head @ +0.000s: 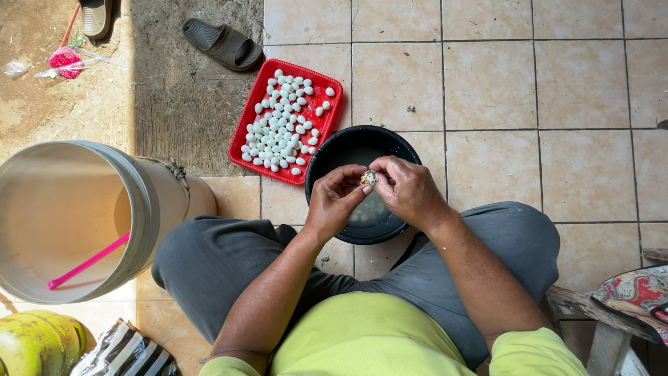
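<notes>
Both my hands meet over a black bowl [332, 154] on the tiled floor. Between their fingertips is one small speckled egg [368, 177]. My left hand [335, 201] holds it from the left, and my right hand [409, 191] pinches at it from the right. Just beyond the bowl lies a red square tray [257, 97] with several small white peeled eggs [282, 125] spread over it. The bowl's contents are mostly hidden by my hands.
A large pale bucket [149, 209] with a pink stick [87, 263] inside stands at my left. A dark sandal [223, 43] lies on bare concrete beyond the tray. A green gas cylinder [38, 341] sits at bottom left, a wooden bench [598, 313] at right.
</notes>
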The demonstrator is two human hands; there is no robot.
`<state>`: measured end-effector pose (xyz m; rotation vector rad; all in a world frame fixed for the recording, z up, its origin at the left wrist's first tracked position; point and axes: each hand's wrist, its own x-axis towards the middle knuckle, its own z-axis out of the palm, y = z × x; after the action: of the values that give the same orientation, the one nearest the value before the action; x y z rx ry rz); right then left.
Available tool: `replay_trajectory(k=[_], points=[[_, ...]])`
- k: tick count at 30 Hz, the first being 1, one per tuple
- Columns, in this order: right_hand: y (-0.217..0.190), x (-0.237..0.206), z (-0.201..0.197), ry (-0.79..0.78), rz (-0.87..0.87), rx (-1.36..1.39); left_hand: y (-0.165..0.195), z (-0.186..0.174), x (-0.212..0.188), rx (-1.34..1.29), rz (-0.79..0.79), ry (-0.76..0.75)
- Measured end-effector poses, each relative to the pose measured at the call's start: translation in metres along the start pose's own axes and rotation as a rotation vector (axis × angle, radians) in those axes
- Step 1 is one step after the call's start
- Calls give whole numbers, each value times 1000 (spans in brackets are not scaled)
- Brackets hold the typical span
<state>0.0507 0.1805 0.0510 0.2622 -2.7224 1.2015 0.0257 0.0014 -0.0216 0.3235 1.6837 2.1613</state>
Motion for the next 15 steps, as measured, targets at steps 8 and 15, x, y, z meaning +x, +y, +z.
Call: replay_trajectory(k=[8, 15], points=[[14, 2, -3, 53, 41, -27, -2, -8, 5, -532, -187, -68], [12, 1, -8, 4, 89, 249, -5, -9, 6, -563, -181, -60]])
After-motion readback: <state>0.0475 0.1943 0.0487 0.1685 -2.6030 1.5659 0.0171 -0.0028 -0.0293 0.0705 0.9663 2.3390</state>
